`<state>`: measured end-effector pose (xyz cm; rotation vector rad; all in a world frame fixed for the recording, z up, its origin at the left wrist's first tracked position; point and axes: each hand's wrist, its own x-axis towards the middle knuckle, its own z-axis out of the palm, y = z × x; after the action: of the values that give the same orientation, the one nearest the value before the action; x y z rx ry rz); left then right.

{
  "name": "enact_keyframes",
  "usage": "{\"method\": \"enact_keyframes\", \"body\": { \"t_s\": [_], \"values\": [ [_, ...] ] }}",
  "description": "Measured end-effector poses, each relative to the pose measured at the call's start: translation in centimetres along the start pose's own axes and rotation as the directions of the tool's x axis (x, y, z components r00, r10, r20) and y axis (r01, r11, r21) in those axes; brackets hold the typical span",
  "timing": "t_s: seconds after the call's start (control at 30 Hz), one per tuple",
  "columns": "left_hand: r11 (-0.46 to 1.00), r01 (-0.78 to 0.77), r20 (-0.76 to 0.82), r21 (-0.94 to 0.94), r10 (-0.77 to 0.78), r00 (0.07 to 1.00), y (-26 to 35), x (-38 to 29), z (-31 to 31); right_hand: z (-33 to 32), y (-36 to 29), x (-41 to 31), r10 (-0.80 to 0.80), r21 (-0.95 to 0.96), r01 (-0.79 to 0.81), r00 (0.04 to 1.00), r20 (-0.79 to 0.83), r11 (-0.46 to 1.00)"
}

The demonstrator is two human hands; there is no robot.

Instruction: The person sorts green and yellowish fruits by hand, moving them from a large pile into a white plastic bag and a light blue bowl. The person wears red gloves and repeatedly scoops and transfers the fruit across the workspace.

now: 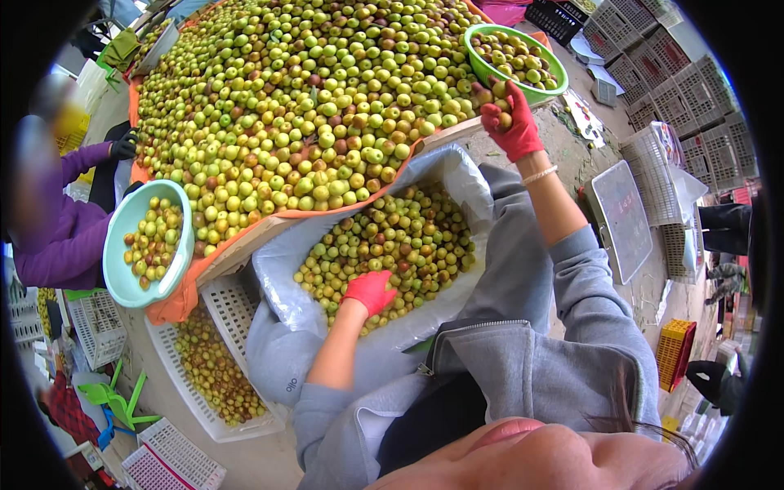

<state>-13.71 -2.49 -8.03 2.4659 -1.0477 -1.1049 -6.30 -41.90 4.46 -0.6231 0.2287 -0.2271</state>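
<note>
My right hand (514, 125), in a red glove, holds several jujubes (503, 119) just below the rim of a green basin (562, 84). Brownish and green jujubes fill that basin. In front of me, a crate with a clear plastic liner (278, 266) is full of yellow-green jujubes (373, 242). My left hand (369, 293), gloved in red as well, rests on the fruit at the crate's near side. Its fingertips are partly hidden, so any grip there does not show. Beyond lies a wide heap of jujubes (294, 116) on a table edged with orange cloth (236, 240).
A light blue basin (116, 263) with jujubes sits on the table's left corner. Below it stands a white crate of jujubes (214, 435). At left is a person in a purple sleeve (67, 214). A platform scale (625, 223) and stacked crates (667, 86) stand right.
</note>
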Motion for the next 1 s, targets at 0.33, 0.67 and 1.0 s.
{"method": "enact_keyframes", "body": {
  "t_s": [0.33, 0.67, 1.0],
  "values": [
    [0.999, 0.004, 0.073, -0.034, -0.002, 0.997, 0.0, 1.2, 0.0, -12.3, -15.7, 14.9, -0.704, -0.973, -0.150, 0.710, 0.017, -0.175],
    [0.999, 0.024, 0.064, -0.042, -0.021, 0.998, -1.1, 0.9, 0.7, -7.2, -9.4, 16.5, -0.491, -0.802, -0.088, 0.828, 0.271, -0.591],
    [1.000, -0.025, 0.037, -0.001, 0.025, 0.999, 1.1, 0.6, -1.2, 3.8, 13.0, 6.6, 0.083, -0.731, 0.499, 0.847, 0.526, -0.465]
  ]
}}
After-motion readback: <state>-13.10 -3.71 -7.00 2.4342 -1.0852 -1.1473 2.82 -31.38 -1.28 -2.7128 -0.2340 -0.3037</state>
